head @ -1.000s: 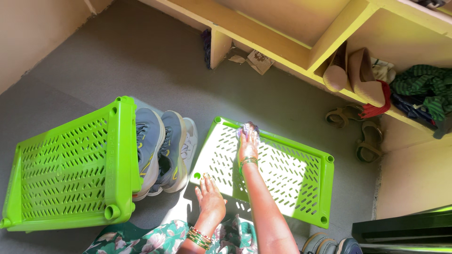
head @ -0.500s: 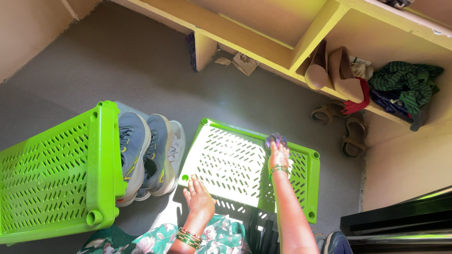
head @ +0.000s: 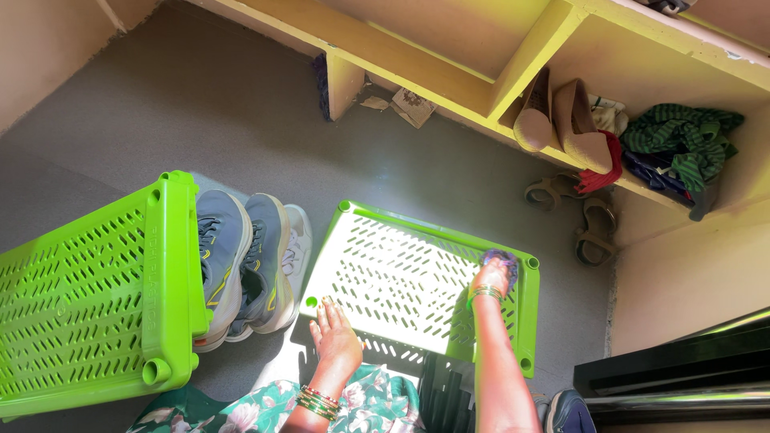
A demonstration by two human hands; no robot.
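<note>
The right hand (head: 491, 278), gripping a purple cloth (head: 500, 260), has slid toward the far right corner of the bright green slotted plastic shelf panel (head: 401, 273) lying on the floor; the left hand (head: 335, 337) lies flat and open, bracing its near edge, so wiping has progressed across.

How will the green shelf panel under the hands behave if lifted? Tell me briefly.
The panel looks like thin moulded plastic full of slots, so probably light for its size. Its raised rim suggests it stays fairly stiff, maybe flexing slightly. Flat on the floor, it should slide rather than roll or tip.
</note>
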